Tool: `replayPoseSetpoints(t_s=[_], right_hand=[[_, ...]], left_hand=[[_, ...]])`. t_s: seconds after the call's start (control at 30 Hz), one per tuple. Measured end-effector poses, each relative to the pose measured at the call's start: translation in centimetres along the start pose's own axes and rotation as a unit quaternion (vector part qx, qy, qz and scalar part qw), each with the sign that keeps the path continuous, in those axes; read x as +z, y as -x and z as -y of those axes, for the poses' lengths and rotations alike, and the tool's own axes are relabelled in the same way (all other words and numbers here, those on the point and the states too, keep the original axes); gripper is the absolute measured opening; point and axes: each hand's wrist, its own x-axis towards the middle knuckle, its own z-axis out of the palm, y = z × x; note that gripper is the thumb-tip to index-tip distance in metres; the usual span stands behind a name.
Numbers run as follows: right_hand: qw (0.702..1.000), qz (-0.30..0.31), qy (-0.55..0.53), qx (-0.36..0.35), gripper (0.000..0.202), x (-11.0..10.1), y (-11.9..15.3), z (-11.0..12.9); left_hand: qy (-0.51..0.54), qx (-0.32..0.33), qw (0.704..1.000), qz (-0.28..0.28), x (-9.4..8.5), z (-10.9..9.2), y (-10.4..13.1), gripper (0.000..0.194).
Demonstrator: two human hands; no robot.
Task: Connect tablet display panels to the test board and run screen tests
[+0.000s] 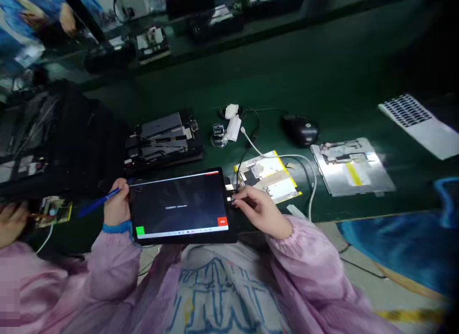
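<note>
My left hand (117, 205) is wrapped round the left edge of a black tablet (179, 200) and also holds a blue pen (98, 203), which points out to the left. The tablet's screen is lit, dark with a green square at lower left and red patches at the right corners. At its right edge, the fingers of my right hand (264, 212) pinch a small cable plug (230, 198) against the tablet's side. Whether the plug sits fully in the port, I cannot tell. A thin black cable (238, 169) runs up from there.
Behind lie an opened circuit-board stack (165, 138), a black mouse (301, 129), a white cable (283, 156) and a yellow-edged panel (268, 176). A silver metal plate (353, 166) and a label sheet (419, 123) lie right. At far left is a co-worker's hand (12, 224).
</note>
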Motion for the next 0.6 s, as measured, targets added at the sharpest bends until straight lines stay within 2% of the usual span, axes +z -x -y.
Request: replayPoseSetpoints(t_s=[0.37,0.6], right_hand=[[0.999,0.038,0.023,0.000,0.015,-0.25,-0.68,0.39],[0.998,0.040,0.037,0.030,0.017,-0.03,-0.56,0.58]], left_hand=[[0.006,-0.029,0.999,0.023,0.58,-0.59,0.51,0.035],[-0.014,0.002,1.000,0.023,0.04,0.14,0.43,0.026]])
